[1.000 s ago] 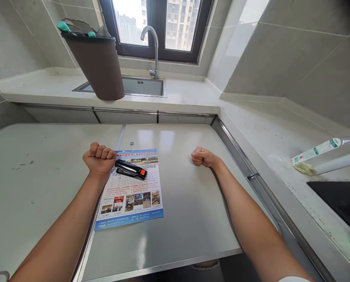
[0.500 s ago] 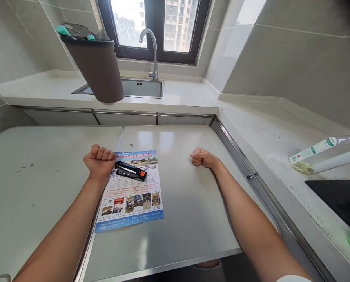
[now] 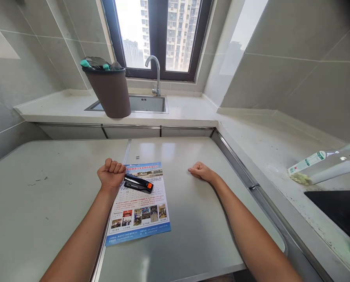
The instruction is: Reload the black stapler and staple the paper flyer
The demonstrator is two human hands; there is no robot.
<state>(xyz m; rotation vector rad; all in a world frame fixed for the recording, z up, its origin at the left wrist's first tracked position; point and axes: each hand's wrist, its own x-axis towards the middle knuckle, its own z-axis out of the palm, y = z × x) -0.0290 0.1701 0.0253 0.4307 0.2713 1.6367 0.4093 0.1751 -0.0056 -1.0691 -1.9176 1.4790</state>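
A printed flyer (image 3: 139,211) with a blue border lies flat on the grey table (image 3: 192,219). On its upper part rests a black stapler (image 3: 138,183) with an orange end. My left hand (image 3: 111,174) is a closed fist resting at the flyer's top left corner, just left of the stapler. Farther right, my right hand (image 3: 200,171) is also a closed fist on the bare table, apart from the flyer. Neither fist holds anything I can see.
A brown bin (image 3: 111,92) stands on the white counter beside the sink (image 3: 147,103) and tap (image 3: 155,74) under the window. On the right counter lies a clear bottle (image 3: 324,162), next to a black hob (image 3: 339,207). A metal rail edges the table's right side.
The camera has tilted up and drawn back a little, so everything sits lower in view. Both fists stay closed in the same places on the table.
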